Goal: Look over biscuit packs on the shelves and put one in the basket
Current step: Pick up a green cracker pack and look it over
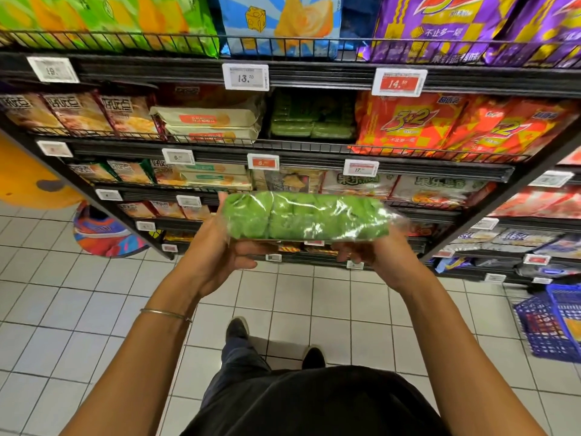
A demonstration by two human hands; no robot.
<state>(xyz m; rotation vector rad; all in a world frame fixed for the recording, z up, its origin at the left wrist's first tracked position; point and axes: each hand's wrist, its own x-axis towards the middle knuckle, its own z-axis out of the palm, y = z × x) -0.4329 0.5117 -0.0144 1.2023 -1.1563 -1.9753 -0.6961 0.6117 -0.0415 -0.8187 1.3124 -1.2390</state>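
Both hands holding a green pack (306,217) at frame centre, level, long side running L-R, in front of the lower shelves (327,77). The pack is in clear wrap, showing green pieces in a row inside.

L hand (217,250) is gripping the pack's left end: fingers curling up behind it, thumb tucking under the bottom edge. R hand (377,256) is gripping the right end from below, fingers curling under and round it; fingertips mostly hidden by the pack. Thin bangle (165,313) sitting on the L wrist.

Basket (553,325), blue, is standing on the floor (63,309) at right edge of frame, well apart from the pack and lower. It's holding sth already, can't tell what.

Shelf stock: matching green packs (311,121) sitting mid-frame on 2nd tier, between cream packs (207,121) to the left and red bags (408,124) to the right. Top tier: green bags (110,20) upper left, blue bag (279,23) top centre, purple bags (456,26) upper right. Price tags (246,77) hanging along the shelf rails.

Person standing on white tile, dark shoes (237,328) showing at bottom centre.
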